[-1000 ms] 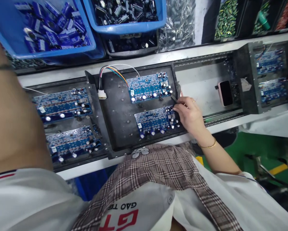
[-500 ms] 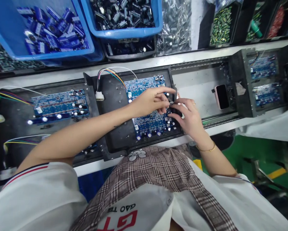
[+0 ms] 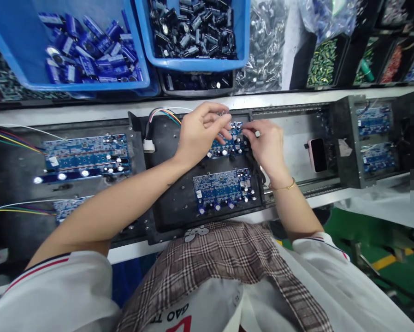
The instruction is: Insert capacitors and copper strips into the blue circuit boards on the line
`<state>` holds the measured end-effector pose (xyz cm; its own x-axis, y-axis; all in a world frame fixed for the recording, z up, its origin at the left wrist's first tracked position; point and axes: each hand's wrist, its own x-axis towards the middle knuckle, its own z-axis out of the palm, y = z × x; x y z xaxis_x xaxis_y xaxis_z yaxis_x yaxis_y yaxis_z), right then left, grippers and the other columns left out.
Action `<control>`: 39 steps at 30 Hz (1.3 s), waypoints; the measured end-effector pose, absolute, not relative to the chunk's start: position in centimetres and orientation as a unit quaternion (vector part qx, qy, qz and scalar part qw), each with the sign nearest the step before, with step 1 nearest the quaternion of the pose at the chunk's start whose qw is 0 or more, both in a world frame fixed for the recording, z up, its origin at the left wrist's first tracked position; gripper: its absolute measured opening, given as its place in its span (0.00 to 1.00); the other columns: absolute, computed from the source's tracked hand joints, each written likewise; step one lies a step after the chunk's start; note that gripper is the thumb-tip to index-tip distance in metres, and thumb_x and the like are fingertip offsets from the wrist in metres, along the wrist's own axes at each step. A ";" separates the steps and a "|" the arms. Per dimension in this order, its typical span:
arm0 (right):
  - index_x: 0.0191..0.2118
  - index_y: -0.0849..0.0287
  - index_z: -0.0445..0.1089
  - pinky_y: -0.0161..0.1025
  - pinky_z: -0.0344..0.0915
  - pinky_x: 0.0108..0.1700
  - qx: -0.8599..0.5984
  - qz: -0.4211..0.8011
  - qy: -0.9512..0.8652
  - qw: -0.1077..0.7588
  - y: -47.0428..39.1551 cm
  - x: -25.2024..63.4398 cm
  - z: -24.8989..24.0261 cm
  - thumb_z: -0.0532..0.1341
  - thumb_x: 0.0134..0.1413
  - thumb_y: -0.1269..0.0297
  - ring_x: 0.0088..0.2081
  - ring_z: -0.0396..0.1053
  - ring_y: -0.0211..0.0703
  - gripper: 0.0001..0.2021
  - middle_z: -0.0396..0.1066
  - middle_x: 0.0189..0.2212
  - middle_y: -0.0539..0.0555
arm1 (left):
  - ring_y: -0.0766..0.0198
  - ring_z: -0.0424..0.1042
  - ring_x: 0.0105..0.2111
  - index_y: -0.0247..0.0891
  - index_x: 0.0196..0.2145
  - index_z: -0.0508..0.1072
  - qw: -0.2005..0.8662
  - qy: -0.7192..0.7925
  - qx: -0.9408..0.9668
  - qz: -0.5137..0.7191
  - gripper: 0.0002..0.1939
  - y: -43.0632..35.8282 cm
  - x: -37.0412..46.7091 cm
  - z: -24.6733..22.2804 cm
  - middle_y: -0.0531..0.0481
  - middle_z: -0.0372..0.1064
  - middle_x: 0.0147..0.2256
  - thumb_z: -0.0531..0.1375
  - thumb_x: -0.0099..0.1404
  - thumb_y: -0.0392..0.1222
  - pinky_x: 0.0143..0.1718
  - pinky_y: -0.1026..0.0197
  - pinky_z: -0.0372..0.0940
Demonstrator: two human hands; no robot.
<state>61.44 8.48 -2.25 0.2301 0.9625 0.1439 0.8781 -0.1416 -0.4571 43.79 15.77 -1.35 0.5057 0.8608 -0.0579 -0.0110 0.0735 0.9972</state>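
My left hand (image 3: 202,131) is over the left part of the upper blue circuit board (image 3: 224,146), its fingers curled around small parts with thin wire leads, too small to name. At that board's right end is my right hand (image 3: 267,143), thumb and forefinger pinched at the edge; whatever they hold is hidden. A second circuit board (image 3: 222,186) lies below in the same black tray (image 3: 168,184), with capacitors standing along its lower and right edges. A white connector (image 3: 149,145) on coloured wires rests at the tray's upper left.
Blue bins of blue capacitors (image 3: 89,57) and black capacitors (image 3: 195,32) stand behind the line. Another tray with boards (image 3: 85,154) is at left. A phone (image 3: 318,155) lies at right, before a further tray with boards (image 3: 375,121). Small-part bins (image 3: 322,62) line the back right.
Both hands have moved up to the upper board and apart from each other; before, their fingertips met near the boards' right side. The lower board is now uncovered. The view has shifted slightly.
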 end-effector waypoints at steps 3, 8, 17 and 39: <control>0.39 0.56 0.76 0.47 0.68 0.45 -0.767 0.093 -0.586 0.244 8.6 61.3 -3.0 0.62 0.58 0.67 0.37 0.74 0.47 0.05 0.78 0.33 0.52 | 0.69 0.76 0.32 0.36 0.46 0.67 0.636 0.371 0.574 0.358 0.09 16.3 43.8 -1.3 0.48 0.73 0.35 0.56 0.72 0.43 0.32 0.68 0.71; 0.34 0.55 0.74 0.45 0.68 0.42 -0.781 0.076 -0.563 0.260 8.3 61.3 -3.3 0.64 0.57 0.63 0.33 0.74 0.44 0.04 0.78 0.30 0.50 | 0.69 0.75 0.37 0.37 0.44 0.65 0.616 0.376 0.576 0.384 0.06 16.5 44.2 -1.6 0.47 0.73 0.40 0.55 0.73 0.42 0.37 0.67 0.70; 0.34 0.55 0.76 0.44 0.69 0.41 -0.780 0.062 -0.561 0.269 8.4 61.2 -3.7 0.64 0.57 0.63 0.32 0.75 0.43 0.04 0.78 0.29 0.50 | 0.66 0.72 0.43 0.38 0.40 0.67 0.575 0.401 0.578 0.417 0.05 16.6 44.0 -2.2 0.50 0.70 0.40 0.58 0.71 0.42 0.39 0.67 0.68; 0.33 0.55 0.77 0.40 0.70 0.41 -0.798 0.058 -0.521 0.298 8.5 60.8 -3.7 0.66 0.54 0.61 0.32 0.76 0.42 0.05 0.79 0.30 0.50 | 0.68 0.71 0.35 0.37 0.34 0.67 0.597 0.348 0.560 0.457 0.08 16.5 44.1 -1.8 0.52 0.69 0.33 0.63 0.68 0.41 0.35 0.67 0.65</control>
